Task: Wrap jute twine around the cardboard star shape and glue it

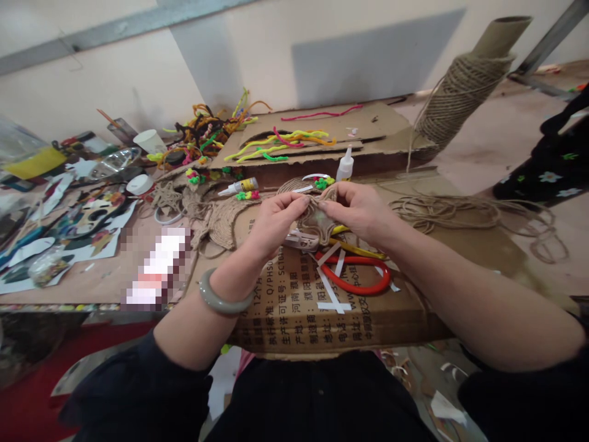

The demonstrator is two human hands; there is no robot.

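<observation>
My left hand (276, 224) and my right hand (359, 212) meet over the cardboard, thumbs and fingers pinched on a small twine shape (326, 226) with pointed corners, partly hidden by the fingers. Beneath it lie pliers-like cutters with a red handle (361, 283), a yellow one and a metal head (301, 239). White paper strips (330, 288) are scattered over the handles. A coiled twine piece (225, 222) rests left of my left hand, with a pink and green fuzzy bit (247, 195) nearby. Behind my hands stands a white glue bottle (345, 167); another glue bottle (238, 186) lies on its side.
A large twine spool (464, 92) stands at the back right, with loose twine (451, 212) below. Coloured fuzzy stems (285, 141) lie on raised cardboard behind. At left are a paper cup (150, 142), a white-lidded jar (140, 184) and a pixelated rectangle (159, 267).
</observation>
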